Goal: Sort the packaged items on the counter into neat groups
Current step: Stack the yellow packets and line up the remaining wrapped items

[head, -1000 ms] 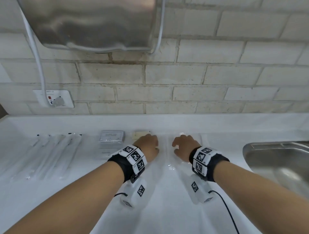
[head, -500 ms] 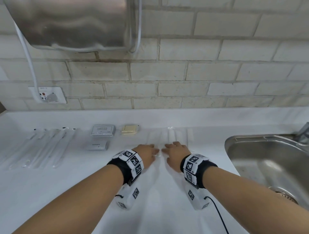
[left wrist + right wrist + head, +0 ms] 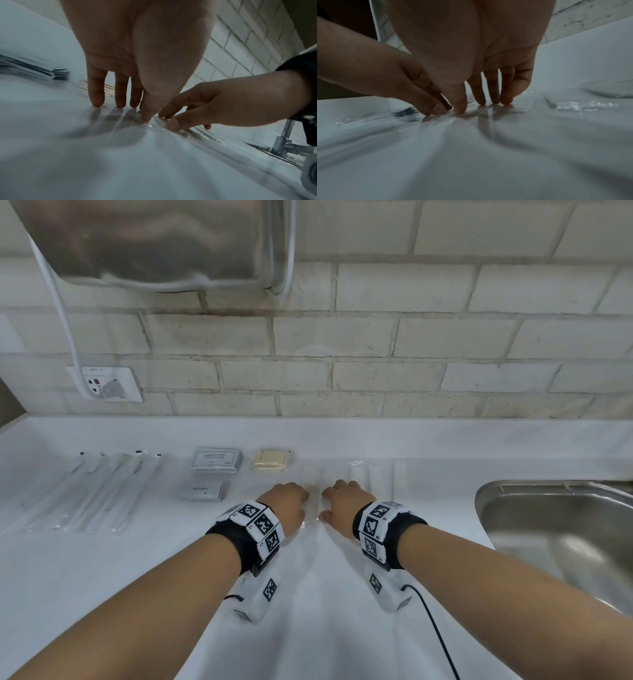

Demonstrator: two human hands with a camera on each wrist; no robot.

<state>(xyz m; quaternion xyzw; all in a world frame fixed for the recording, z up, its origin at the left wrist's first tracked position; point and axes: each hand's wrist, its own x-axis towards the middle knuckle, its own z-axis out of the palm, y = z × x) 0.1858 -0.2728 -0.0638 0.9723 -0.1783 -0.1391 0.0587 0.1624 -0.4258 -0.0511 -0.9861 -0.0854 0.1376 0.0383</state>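
Both my hands rest side by side on the white counter [image 3: 308, 594], over thin clear-wrapped packets [image 3: 314, 501]. My left hand [image 3: 291, 501] has its fingers straight down, fingertips [image 3: 97, 104] and thumb pressing a crinkly clear wrapper [image 3: 151, 125]. My right hand [image 3: 342, 501] presses the same flat wrappers with fingertips [image 3: 494, 102] and thumb just beside the left one. More white strips in clear wrap [image 3: 376, 474] lie just right of the hands. What the packets under my palms hold is hidden.
Long clear-wrapped sticks [image 3: 89, 491] lie in a row at the left. Grey sachets [image 3: 215, 462], a smaller grey sachet [image 3: 203, 491] and cream packets [image 3: 272, 461] sit behind my left hand. A steel sink [image 3: 565, 542] opens at the right; brick wall and socket [image 3: 106, 385] behind.
My two hands have drawn closer together and a little toward me on the counter. The head view has swung right, and more of the sink shows.
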